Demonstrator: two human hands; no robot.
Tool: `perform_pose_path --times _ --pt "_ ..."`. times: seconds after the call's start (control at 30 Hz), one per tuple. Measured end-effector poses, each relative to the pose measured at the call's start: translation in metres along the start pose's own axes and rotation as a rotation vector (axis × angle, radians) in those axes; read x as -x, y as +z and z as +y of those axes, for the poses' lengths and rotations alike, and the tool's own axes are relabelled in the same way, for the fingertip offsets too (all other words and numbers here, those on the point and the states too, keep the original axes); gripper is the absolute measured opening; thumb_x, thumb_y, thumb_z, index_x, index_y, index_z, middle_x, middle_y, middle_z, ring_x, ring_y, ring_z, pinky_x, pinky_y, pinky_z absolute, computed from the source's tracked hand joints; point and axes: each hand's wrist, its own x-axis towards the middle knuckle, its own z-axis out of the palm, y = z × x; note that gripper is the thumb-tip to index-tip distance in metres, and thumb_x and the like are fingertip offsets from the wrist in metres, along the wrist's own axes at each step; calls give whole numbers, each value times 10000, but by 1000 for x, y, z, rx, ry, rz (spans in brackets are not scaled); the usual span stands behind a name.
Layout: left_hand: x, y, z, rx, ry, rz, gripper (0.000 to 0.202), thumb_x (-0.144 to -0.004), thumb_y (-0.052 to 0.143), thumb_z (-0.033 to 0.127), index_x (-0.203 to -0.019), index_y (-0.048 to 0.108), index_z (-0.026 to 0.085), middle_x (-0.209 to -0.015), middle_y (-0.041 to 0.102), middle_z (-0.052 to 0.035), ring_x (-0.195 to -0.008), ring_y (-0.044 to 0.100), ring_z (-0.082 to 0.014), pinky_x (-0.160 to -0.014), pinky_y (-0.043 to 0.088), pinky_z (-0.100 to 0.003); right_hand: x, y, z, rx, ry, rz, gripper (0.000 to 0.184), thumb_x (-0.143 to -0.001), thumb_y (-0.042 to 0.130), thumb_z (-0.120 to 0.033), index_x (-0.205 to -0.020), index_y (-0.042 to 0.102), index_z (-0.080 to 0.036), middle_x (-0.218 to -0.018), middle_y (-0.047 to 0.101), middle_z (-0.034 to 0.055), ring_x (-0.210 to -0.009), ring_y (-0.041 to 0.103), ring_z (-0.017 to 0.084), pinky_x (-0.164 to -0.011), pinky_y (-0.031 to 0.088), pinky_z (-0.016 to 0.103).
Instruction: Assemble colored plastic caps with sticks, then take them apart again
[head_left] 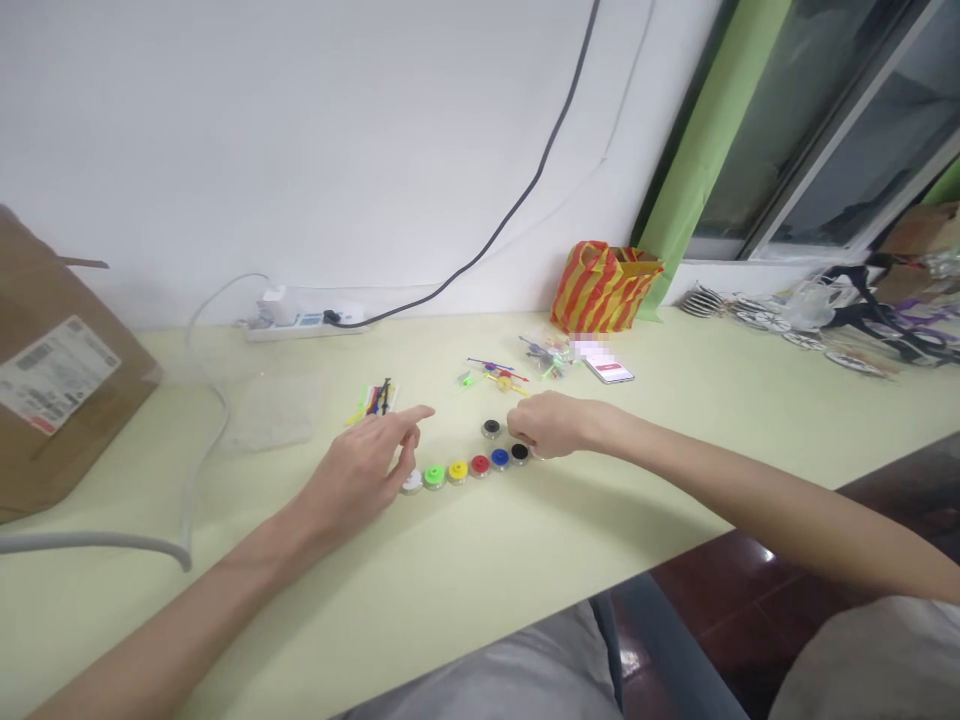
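A row of small round pieces with clear bases and coloured tops runs across the table: a white one (411, 482), a green one (434, 477), a yellow one (458, 471), a red one (480, 466), a blue one (499, 458) and a black one (520, 454). Behind the row sits another dark-topped round piece (491, 428). My left hand (365, 458) is over the row's left end, index finger stretched out, thumb by the white piece. At the right end, my right hand (551, 424) has curled fingers; what they hold is hidden. A pale piece shows partly beneath it.
Thin coloured plastic sticks (381, 397) lie behind my left hand, with more coloured parts (499, 377) further right. A phone (606, 362), a striped bag (606, 288) and a power strip (300, 322) are along the wall. A cardboard box (60, 400) stands at left.
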Motion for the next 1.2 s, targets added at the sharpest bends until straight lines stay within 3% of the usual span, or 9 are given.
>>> perform_pose_path --times 0.13,0.23,0.3,0.37,0.47,0.6,0.83,1.03,1.2 --pt "1 0 1 -3 39 -5 317 -1021 407 198 -1302 553 198 -892 717 -18 -802 697 -187 -796 524 -333 -21 -16 11 -123 21 -239 158 -666 712 -45 -701 630 -175 -692 695 37 -631 621 183 -582 403 282" --pt "1 1 3 -3 74 -8 315 -1027 408 179 -1311 545 193 -851 685 -7 -766 680 -178 -775 517 -322 -30 -27 32 -274 -35 -435 127 -705 778 -187 -669 659 -159 -681 709 28 -602 582 148 -566 414 269" --pt "1 1 4 -2 99 -7 309 -1030 409 165 -1310 539 188 -842 677 -3 -756 674 -172 -774 512 -317 -35 -31 44 -348 -64 -389 187 -764 770 -309 -701 689 -153 -723 726 39 -605 576 141 -558 412 269" --pt "2 2 5 -2 112 -7 307 -1031 407 152 -1309 534 181 -849 680 -7 -768 677 -171 -783 509 -315 -40 -29 50 -402 -102 -190 225 -820 738 -379 -795 707 -158 -783 740 42 -623 594 140 -564 417 268" --pt "2 3 4 -11 96 -21 311 -1035 399 156 -1313 535 179 -847 677 -12 -769 676 -176 -771 503 -314 -51 -15 46 -467 -212 30 161 -846 726 -310 -913 677 -173 -840 743 24 -644 622 129 -585 427 252" --pt "2 2 3 -26 53 -49 317 -1038 385 176 -1313 541 187 -825 664 -9 -735 659 -176 -745 498 -313 -59 0 36 -491 -291 43 43 -863 676 -170 -845 637 -164 -780 721 13 -653 630 124 -597 423 237" --pt "1 2 4 16 33 -69 331 -1031 388 194 -1322 545 202 -817 660 -11 -758 671 -184 -756 507 -312 -45 -8 36 -373 -262 139 69 -846 715 -175 -909 692 -162 -857 731 32 -733 619 142 -644 430 246" --pt "2 2 3 25 34 -61 327 -1029 390 189 -1316 546 203 -817 663 -9 -757 673 -182 -753 507 -310 -38 -13 51 -379 -173 -13 57 -813 698 -194 -866 702 -174 -905 740 42 -763 643 158 -623 442 257" --pt "2 4 2 15 48 -52 325 -1028 396 178 -1316 546 194 -818 663 -5 -744 667 -175 -749 506 -313 -17 -10 71 -385 -18 -99 41 -733 676 -145 -757 661 -174 -779 704 37 -688 622 166 -572 432 274"
